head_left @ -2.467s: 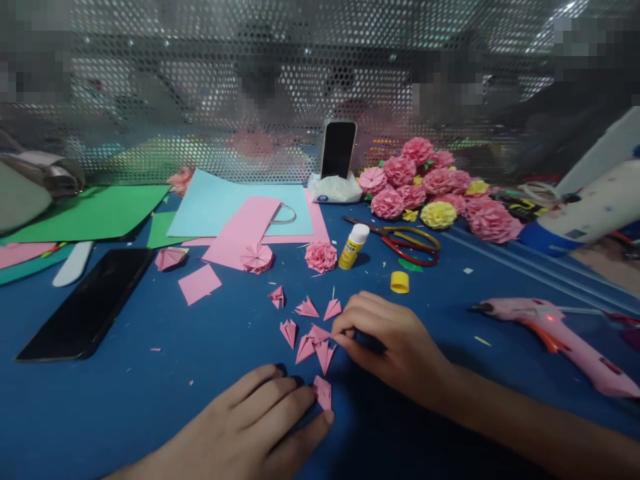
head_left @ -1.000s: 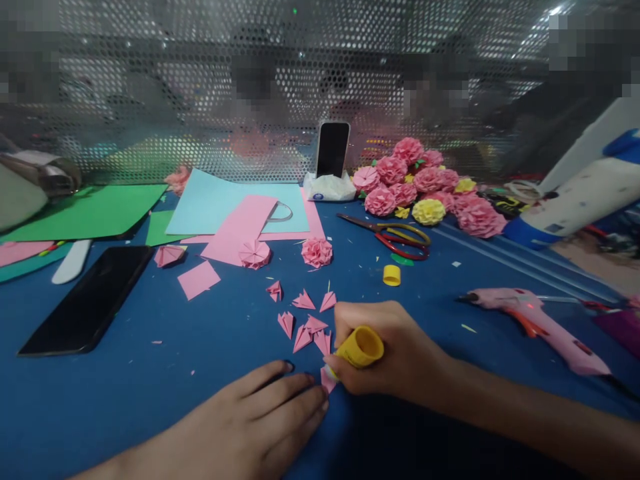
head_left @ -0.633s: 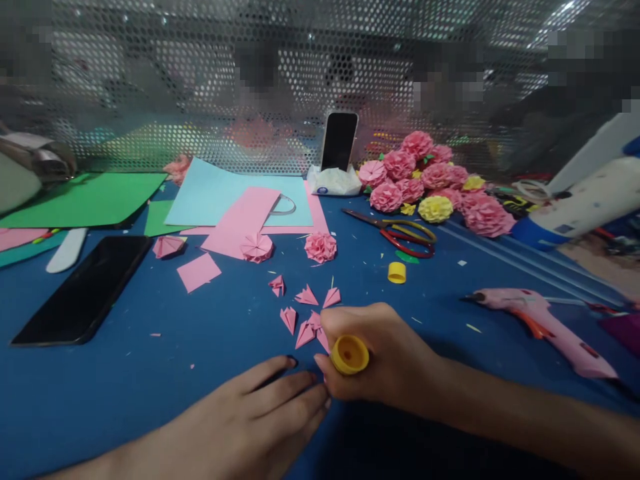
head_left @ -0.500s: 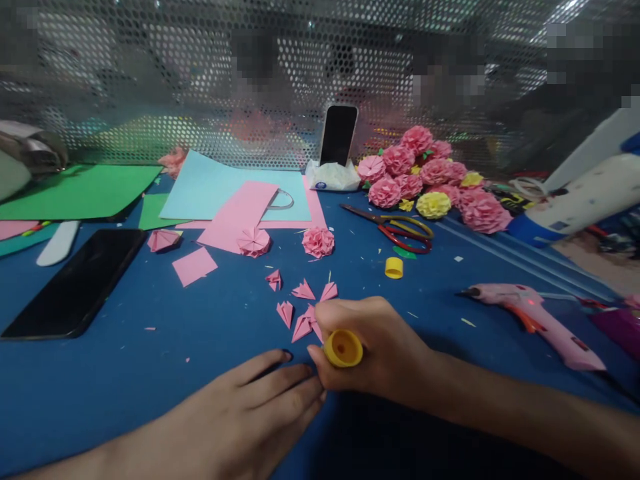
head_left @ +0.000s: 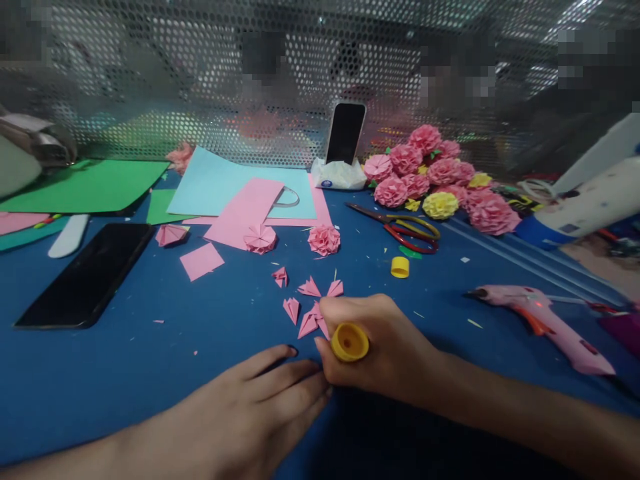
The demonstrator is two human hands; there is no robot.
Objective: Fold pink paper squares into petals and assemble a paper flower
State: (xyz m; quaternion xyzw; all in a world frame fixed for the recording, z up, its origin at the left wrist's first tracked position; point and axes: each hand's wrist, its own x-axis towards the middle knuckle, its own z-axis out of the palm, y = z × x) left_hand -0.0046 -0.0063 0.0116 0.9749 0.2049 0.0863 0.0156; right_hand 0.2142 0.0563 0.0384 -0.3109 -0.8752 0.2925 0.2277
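My right hand (head_left: 383, 343) is closed around a yellow glue stick (head_left: 350, 342), its round base turned up toward me and its other end hidden by my fingers. My left hand (head_left: 273, 403) lies flat on the blue table, fingers stretched out, the tips close to or touching the right hand; nothing shows in it. Several small folded pink paper pieces (head_left: 291, 310) lie just beyond my fingers, some partly covered by the right hand. The yellow cap (head_left: 400, 267) stands apart on the table. Farther off are a pink paper flower (head_left: 324, 240) and a pleated pink paper disc (head_left: 260, 239).
Scissors (head_left: 400, 227) lie beyond the cap, and a pink glue gun (head_left: 545, 320) is at the right. Paper flowers (head_left: 435, 170) are heaped behind. A black phone (head_left: 90, 273), a pink square (head_left: 201, 261) and coloured sheets (head_left: 215, 180) occupy the left; another phone (head_left: 346, 133) stands upright.
The whole view has shifted slightly, so everything appears a little to the right. Both hands keep about the same pose, with the glue stick still in the right one.
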